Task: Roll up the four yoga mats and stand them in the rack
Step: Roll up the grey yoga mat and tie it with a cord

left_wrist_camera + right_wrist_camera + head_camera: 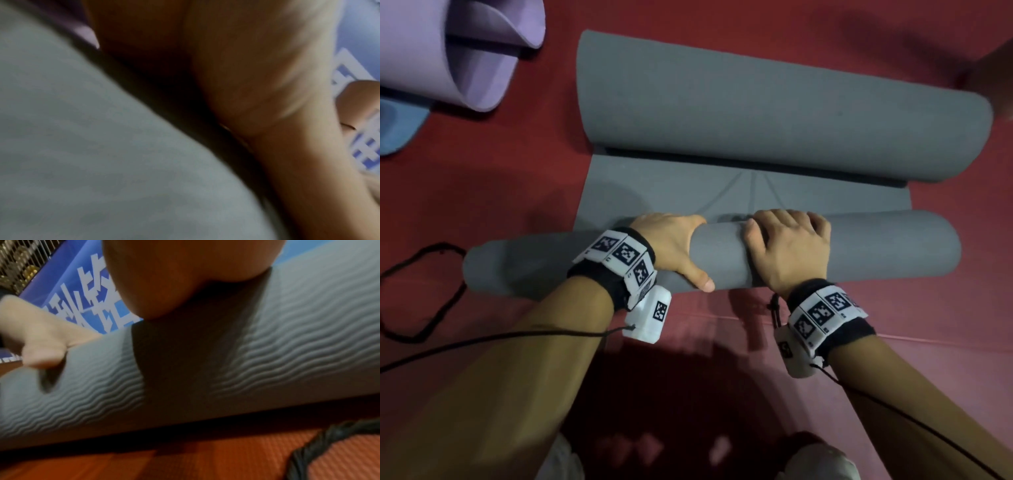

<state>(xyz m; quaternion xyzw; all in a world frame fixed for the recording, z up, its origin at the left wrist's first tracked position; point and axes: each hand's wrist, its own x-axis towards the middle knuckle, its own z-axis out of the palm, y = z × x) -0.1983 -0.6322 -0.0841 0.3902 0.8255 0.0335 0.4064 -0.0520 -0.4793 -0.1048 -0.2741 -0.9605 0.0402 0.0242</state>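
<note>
A grey yoga mat lies on the red floor, half rolled. Its near roll (876, 250) runs left to right under both my hands, a short flat stretch (640, 192) lies beyond it, and the far end (756, 113) curls up in a loose wave. My left hand (674, 250) grips the roll, thumb on the near side and fingers over the far side. Just to its right, my right hand (787, 250) curls over the top of the roll. The right wrist view shows the mat's wavy ribbing (287, 337) under my palm (185, 272). The left wrist view is blurred, filled by grey mat (82, 146) and palm (257, 81).
A loosely rolled purple mat (465, 51) lies at the top left, with a blue mat (397, 126) below it. A black cord loop (421, 291) sits on the red floor (893, 325) at the left. A blue banner with white characters (82, 296) stands beyond.
</note>
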